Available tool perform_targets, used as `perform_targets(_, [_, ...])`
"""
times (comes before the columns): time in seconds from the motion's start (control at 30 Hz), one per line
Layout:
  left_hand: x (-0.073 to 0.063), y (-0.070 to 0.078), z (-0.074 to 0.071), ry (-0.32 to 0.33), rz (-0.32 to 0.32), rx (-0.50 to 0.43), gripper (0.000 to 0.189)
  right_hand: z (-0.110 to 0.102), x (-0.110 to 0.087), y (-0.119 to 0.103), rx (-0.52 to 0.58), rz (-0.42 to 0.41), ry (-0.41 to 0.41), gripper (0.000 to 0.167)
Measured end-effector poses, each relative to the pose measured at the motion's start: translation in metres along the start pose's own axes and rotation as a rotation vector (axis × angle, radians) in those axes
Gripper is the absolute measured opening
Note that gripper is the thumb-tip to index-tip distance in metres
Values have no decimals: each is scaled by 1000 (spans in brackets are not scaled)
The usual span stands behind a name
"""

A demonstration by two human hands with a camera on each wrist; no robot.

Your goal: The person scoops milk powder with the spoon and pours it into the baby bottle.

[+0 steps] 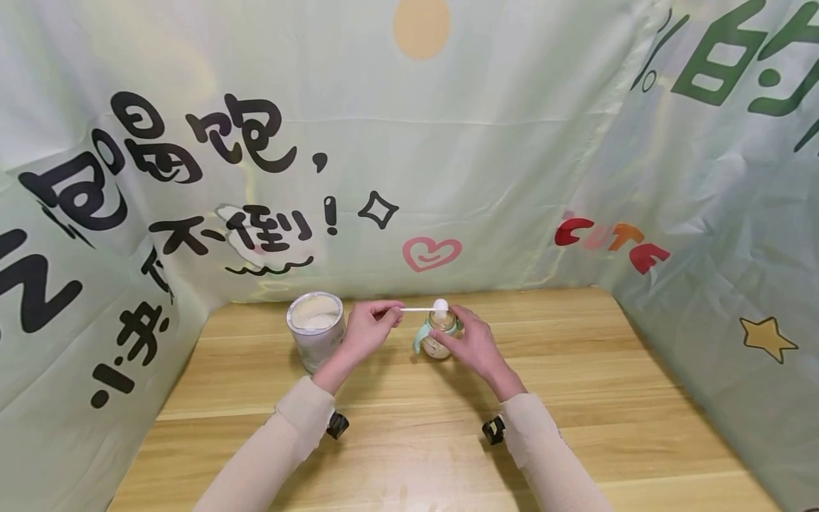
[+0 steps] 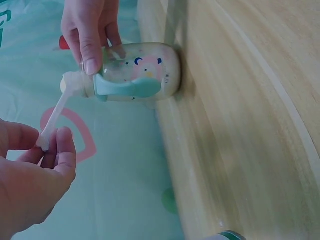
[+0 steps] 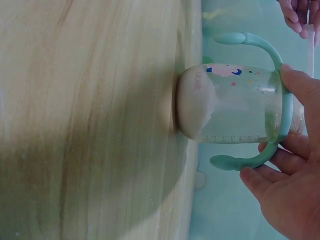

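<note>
A clear baby bottle (image 1: pixel 437 349) with mint-green side handles (image 3: pixel 265 45) stands upright on the table. Pale powder (image 3: pixel 192 104) fills its bottom part in the right wrist view. My right hand (image 1: pixel 475 344) grips the bottle around its neck and handle ring. Between thumb and fingers, my left hand (image 1: pixel 367 328) pinches the end of a white long-handled scoop (image 2: pixel 56 114). The scoop's bowl, heaped with powder in the head view, is right over the bottle's open mouth. To the left of my left hand stands an open can (image 1: pixel 318 347) with powder inside.
The wooden table (image 1: pixel 409 441) runs back to a printed fabric backdrop (image 1: pixel 358 142), which also encloses the left and right sides. Small dark wrist cameras (image 1: pixel 337 425) sit at both sleeves.
</note>
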State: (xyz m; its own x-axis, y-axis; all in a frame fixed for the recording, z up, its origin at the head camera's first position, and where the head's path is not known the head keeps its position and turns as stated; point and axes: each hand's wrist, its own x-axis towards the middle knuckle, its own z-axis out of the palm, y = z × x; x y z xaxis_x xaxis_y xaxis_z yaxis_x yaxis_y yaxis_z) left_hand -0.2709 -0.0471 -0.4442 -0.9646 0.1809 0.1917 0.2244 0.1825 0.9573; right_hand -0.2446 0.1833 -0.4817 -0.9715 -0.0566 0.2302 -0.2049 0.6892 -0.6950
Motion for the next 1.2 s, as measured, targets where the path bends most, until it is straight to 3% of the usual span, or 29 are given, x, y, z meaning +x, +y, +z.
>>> perform_targets(0.3, [-2, -3, 0, 17, 39, 31, 18, 0, 0, 1, 9, 5, -1, 66])
perform_targets(0.83, [-4, -7, -4, -39, 125, 134, 18, 1, 1, 3, 29, 5, 6, 64])
perform_targets(1.2, [-5, -4, -3, -2, 106, 99, 19, 0, 1, 2, 20, 2, 4, 69])
